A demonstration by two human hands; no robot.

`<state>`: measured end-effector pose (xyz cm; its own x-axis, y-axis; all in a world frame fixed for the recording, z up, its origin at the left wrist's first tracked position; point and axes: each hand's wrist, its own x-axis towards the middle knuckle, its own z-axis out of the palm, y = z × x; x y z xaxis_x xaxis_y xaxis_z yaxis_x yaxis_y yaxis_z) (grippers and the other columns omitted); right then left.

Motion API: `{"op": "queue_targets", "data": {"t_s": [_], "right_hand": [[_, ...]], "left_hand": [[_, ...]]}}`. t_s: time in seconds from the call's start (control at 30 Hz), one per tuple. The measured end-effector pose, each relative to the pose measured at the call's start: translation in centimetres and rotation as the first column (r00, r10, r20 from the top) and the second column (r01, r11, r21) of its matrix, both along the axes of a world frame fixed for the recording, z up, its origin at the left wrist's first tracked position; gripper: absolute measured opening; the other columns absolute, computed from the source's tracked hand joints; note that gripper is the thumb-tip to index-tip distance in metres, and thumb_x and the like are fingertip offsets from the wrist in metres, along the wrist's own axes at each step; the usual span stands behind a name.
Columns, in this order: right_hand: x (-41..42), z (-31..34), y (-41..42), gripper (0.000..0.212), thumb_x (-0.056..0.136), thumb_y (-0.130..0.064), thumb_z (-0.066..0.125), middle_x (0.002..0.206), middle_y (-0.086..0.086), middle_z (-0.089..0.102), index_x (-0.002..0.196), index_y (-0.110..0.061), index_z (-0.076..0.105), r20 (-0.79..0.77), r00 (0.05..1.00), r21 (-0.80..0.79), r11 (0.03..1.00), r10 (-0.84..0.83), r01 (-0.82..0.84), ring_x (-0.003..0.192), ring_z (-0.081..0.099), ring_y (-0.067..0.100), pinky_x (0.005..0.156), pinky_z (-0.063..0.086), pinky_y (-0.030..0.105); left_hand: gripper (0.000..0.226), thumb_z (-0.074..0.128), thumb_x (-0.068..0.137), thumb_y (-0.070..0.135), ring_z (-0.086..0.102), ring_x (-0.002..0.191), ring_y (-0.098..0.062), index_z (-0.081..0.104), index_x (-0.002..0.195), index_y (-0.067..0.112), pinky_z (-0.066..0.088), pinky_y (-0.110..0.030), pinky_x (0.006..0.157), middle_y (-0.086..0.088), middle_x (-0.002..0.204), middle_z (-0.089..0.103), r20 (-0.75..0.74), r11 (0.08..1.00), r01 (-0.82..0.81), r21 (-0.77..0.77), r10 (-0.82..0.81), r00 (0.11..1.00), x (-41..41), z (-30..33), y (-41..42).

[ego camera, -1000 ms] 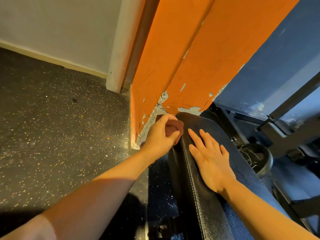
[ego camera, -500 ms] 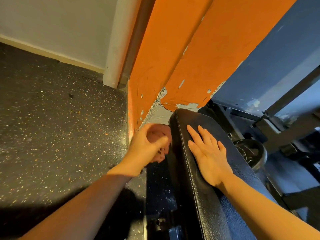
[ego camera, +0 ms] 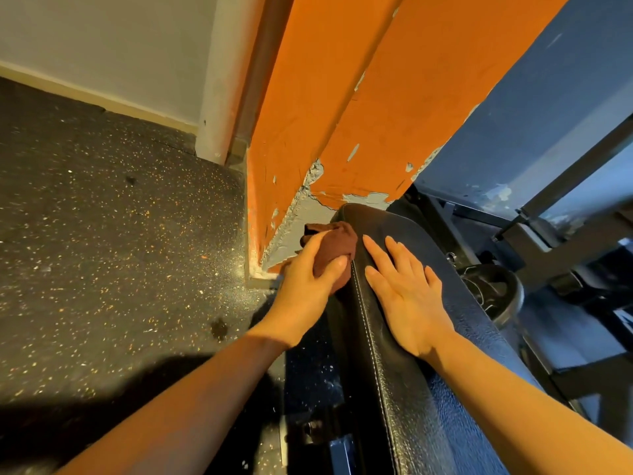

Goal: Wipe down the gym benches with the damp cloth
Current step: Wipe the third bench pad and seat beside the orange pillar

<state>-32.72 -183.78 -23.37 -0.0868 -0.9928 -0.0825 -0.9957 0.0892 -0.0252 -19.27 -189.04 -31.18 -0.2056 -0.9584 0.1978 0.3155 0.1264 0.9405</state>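
One crumpled reddish-brown cloth (ego camera: 334, 250) sits bunched against the left side edge of the black padded vinyl bench (ego camera: 404, 389), close to the bench's far end. The left hand (ego camera: 305, 289) grips the cloth, with the thumb curled over its near side and the fingers wrapped around the far side, pressing it to the bench's side wall just below the white stitched seam (ego camera: 368, 332) that runs along the upper left edge. The right hand (ego camera: 406, 296) lies flat on the top surface of the bench, palm down, fingers straight and slightly spread, pointing toward the far end; it holds nothing. The two hands are just beside each other, separated by the seam at the bench's left edge, and the right index fingertip is close to the cloth without clearly touching it.

Beyond the far end of the bench stands an orange painted pillar (ego camera: 342, 108) with chipped paint showing grey at its base corner. To the left spreads a black speckled rubber floor (ego camera: 102, 252), which meets a pale wall (ego camera: 102, 42) with a cream skirting strip. To the right of the bench, a dark round weight plate (ego camera: 496, 289) lies low beside grey metal frame bars (ego camera: 561, 241), in front of a blue-grey wall (ego camera: 534, 108).
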Motion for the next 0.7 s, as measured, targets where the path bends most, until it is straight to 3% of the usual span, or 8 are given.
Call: {"op": "queue_targets", "data": {"t_s": [0.1, 0.2, 0.3, 0.4, 0.53, 0.7], "right_hand": [[0.0, -0.1, -0.1, 0.05, 0.099, -0.049, 0.01, 0.162, -0.008, -0.004, 0.147, -0.051, -0.003, 0.005, 1.0, -0.01, 1.0, -0.005, 0.005, 0.147, -0.009, 0.009, 0.119, -0.004, 0.048], [-0.2, -0.2, -0.1, 0.05, 0.1, -0.048, 0.011, 0.162, -0.007, -0.003, 0.148, -0.05, -0.002, 0.01, 1.0, -0.01, 1.0, -0.011, 0.011, 0.147, -0.008, 0.01, 0.118, -0.004, 0.049], [-0.2, -0.2, -0.4, 0.05, 0.101, -0.048, 0.013, 0.162, -0.005, -0.001, 0.148, -0.049, 0.0, 0.005, 1.0, -0.021, 1.0, -0.02, 0.02, 0.148, -0.005, 0.012, 0.118, -0.002, 0.051], [-0.2, -0.3, -0.7, 0.05, 0.101, -0.047, 0.014, 0.162, -0.003, 0.0, 0.149, -0.048, 0.0, -0.02, 0.999, -0.036, 0.999, -0.028, 0.028, 0.148, -0.003, 0.015, 0.117, 0.0, 0.053], [-0.4, -0.1, -0.6, 0.05, 0.103, -0.047, 0.017, 0.162, 0.0, 0.0, 0.151, -0.045, 0.002, -0.043, 0.999, -0.026, 0.999, -0.029, 0.028, 0.149, -0.003, 0.019, 0.116, 0.002, 0.056], [1.7, 0.8, 2.4, 0.053, 0.103, -0.049, 0.015, 0.163, -0.001, -0.005, 0.153, -0.037, 0.003, 0.044, 0.993, 0.042, 0.993, -0.111, 0.109, 0.149, -0.007, 0.019, 0.118, -0.002, 0.051]], "left_hand": [[0.032, 0.05, 0.099, 0.02, 0.057, 0.113, -0.025, 0.048, 0.13, 0.029, 0.048, -0.037, 0.088, -0.002, 0.122, 0.058, 0.094, 0.993, -0.009, 0.116, -0.002, 0.996, -0.6, 2.0, -3.5], [0.035, 0.049, 0.1, 0.015, 0.057, 0.104, -0.018, 0.047, 0.135, 0.021, 0.047, -0.016, 0.072, -0.005, 0.126, 0.056, 0.145, 0.995, -0.025, 0.097, 0.011, 0.989, -0.8, 2.8, -5.7], [0.028, 0.054, 0.096, 0.012, 0.057, 0.095, -0.016, 0.052, 0.123, 0.021, 0.047, -0.024, 0.071, 0.004, 0.103, 0.058, 0.179, 0.999, -0.038, 0.024, 0.033, 0.983, 0.1, 2.4, -2.9], [0.027, 0.06, 0.091, 0.007, 0.055, 0.087, -0.002, 0.052, 0.11, 0.025, 0.042, -0.007, 0.068, 0.014, 0.095, 0.057, 0.196, 0.999, -0.044, -0.029, 0.049, 0.979, 1.1, 2.2, 0.6], [0.032, 0.063, 0.089, 0.005, 0.058, 0.089, -0.005, 0.054, 0.11, 0.027, 0.042, -0.005, 0.069, -0.001, 0.104, 0.061, 0.186, 0.999, 0.014, -0.045, -0.006, 0.983, 2.1, 2.0, 5.9], [0.024, 0.055, 0.094, 0.008, 0.054, 0.064, -0.01, 0.053, 0.113, 0.022, 0.043, -0.018, 0.042, -0.018, 0.107, 0.058, 0.174, 0.986, -0.036, 0.163, 0.007, 0.985, 1.6, 3.1, 8.8]]}}
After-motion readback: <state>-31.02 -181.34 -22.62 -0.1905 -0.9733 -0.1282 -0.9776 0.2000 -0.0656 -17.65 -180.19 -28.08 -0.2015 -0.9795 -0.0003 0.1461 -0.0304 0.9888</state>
